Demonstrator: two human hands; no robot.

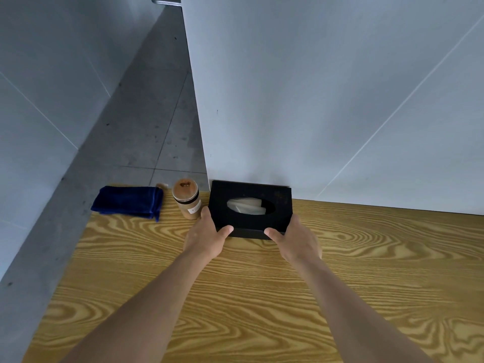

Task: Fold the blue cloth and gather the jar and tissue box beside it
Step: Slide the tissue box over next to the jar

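Head view: on the wood-grain worktop (262,297), a folded blue cloth (128,202) (plush, rectangular) lies far left, a cylindrical jar (187,199) beside it. The black tissue box (251,209) is gripped by the left hand (207,235) and right hand (296,239).

No text can be read. The jar (187,199) carries a small white label (194,208) with a dark mark on it, too small and blurred to make out. The lid shows a faint darker shape, likewise unreadable.
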